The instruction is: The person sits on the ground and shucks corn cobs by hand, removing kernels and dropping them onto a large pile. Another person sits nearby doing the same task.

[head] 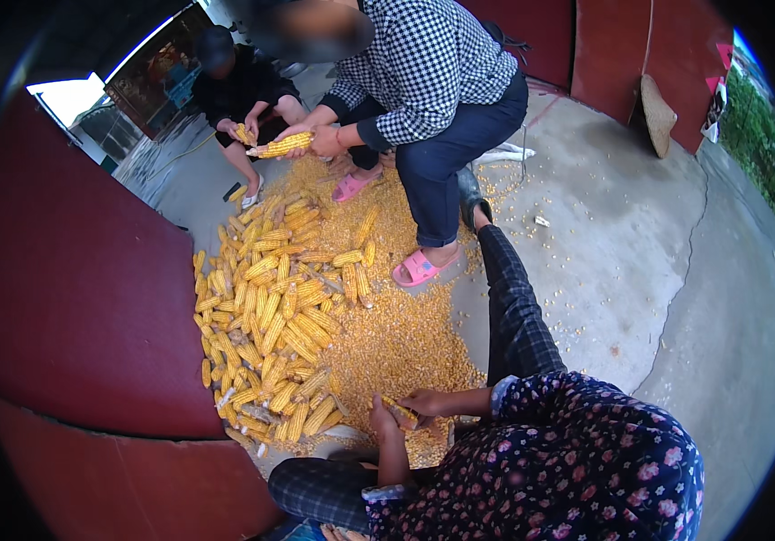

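Observation:
Low in the view, my left hand is wrapped around a partly shelled corn cob, tilted over the kernels. From the right, my right hand grips the same cob with bent fingers; whether it also holds another piece is too small to tell. Under and beyond both hands spreads a layer of loose yellow kernels. To the left lies a large heap of unshelled corn ears, some with bits of dry husk. A few ears rest apart on the kernels.
Opposite me a person in a checked top holds a corn ear. Farther back, another crouching person holds an ear too. A dark red panel borders the heap. My booted leg stretches along the right. A straw hat leans on the wall.

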A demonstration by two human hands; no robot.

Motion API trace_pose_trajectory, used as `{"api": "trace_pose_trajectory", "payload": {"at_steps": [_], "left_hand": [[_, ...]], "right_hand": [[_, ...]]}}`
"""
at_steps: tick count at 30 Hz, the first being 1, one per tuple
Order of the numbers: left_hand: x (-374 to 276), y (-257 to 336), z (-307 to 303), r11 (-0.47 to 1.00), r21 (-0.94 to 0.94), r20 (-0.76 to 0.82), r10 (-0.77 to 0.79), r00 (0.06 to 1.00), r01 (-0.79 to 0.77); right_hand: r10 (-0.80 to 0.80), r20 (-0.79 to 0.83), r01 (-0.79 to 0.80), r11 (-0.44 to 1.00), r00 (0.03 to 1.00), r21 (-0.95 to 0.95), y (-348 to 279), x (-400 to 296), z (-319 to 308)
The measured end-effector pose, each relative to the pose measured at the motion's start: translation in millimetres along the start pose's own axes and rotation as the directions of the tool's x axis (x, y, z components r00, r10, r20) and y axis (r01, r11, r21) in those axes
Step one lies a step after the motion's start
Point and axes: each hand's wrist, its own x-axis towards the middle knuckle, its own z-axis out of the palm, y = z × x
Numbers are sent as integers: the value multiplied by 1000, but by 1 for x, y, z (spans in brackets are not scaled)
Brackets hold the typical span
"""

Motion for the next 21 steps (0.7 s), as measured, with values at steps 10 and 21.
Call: {"api": "trace_pose_trajectory", "payload": {"at_steps": [10, 21], "left_hand": [[1, -6, 5, 992, -116, 51, 59, 997, -53], [6, -2, -6, 946, -324, 155, 47, 987, 6]], "right_hand": [[113, -24, -97, 927, 993, 361, -8, -22, 28], [-61, -124, 54, 997, 990, -59, 4, -5, 7]]}}
